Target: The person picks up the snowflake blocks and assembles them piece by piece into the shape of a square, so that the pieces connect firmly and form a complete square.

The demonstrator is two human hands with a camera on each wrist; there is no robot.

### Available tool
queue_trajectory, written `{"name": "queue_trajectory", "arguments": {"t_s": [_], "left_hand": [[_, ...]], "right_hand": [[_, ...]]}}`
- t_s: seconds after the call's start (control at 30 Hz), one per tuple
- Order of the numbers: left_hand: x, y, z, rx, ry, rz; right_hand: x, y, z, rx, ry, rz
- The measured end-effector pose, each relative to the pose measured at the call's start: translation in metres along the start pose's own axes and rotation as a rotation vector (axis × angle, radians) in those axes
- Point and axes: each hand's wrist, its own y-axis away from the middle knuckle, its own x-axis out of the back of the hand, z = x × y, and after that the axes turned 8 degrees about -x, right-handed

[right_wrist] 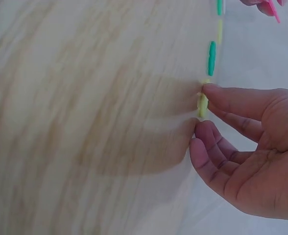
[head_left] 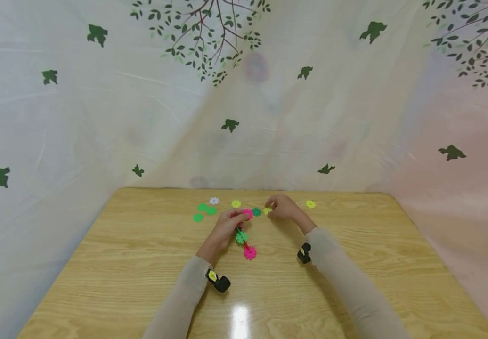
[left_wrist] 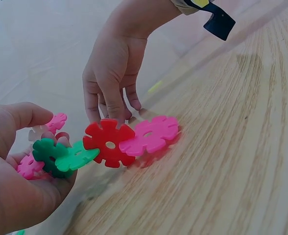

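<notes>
While the left grip point(head_left: 225, 226) is curled round a chain point(left_wrist: 108, 155) of notched, centre-holed flower discs (pink, greens, red), the right grip point(head_left: 284, 207) is narrowed to one disc's width, pinching a yellow disc point(head_left: 267, 211) by its edges. Relative to the loose dark green disc point(head_left: 256, 212): chain left and nearer, yellow just right, down at the counter point(head_left: 142, 263).

Soft, even light fills the head view, with a white streak of glare on the worktop point(head_left: 142, 273) at bottom centre and faint shadows beside the sleeves point(head_left: 343, 278). The left wrist view is greyer, its upper left hazy. In the right wrist view, the fingers point(right_wrist: 242, 101) cast broad, soft-edged shadows leftward, and the worktop's grain looks smeared
</notes>
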Motion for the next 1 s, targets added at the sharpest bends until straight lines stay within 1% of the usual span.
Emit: {"name": "queue_trajectory", "arguments": {"t_s": [0.1, 0.27, 0.4, 0.53, 0.7, 0.8, 0.9, 1.0], "left_hand": [[0.0, 0.0, 0.001, 0.001, 0.013, 0.004], [0.001, -0.001, 0.001, -0.003, 0.008, 0.003], [0.003, -0.002, 0.001, 0.009, -0.005, -0.002], [0.003, -0.002, 0.001, 0.016, -0.018, -0.005], [0.003, -0.003, 0.002, 0.035, -0.014, 0.01], [0.004, -0.003, 0.002, 0.038, -0.01, 0.014], [0.004, -0.003, 0.003, 0.035, -0.004, 0.012], [0.004, -0.003, 0.003, 0.036, 0.002, 0.012]], "right_hand": [[-0.001, 0.0, -0.001, -0.002, 0.003, 0.008], [0.001, 0.001, -0.002, 0.013, -0.003, 0.006], [0.002, 0.004, -0.003, 0.013, -0.059, -0.014], [0.001, 0.005, 0.0, 0.023, -0.159, -0.036], [-0.004, 0.012, -0.001, 0.099, -0.34, -0.035], [-0.006, 0.019, -0.008, 0.117, -0.442, -0.023], [-0.008, 0.024, -0.012, 0.115, -0.495, 0.005], [-0.012, 0.024, -0.014, 0.122, -0.521, 0.03]]}}
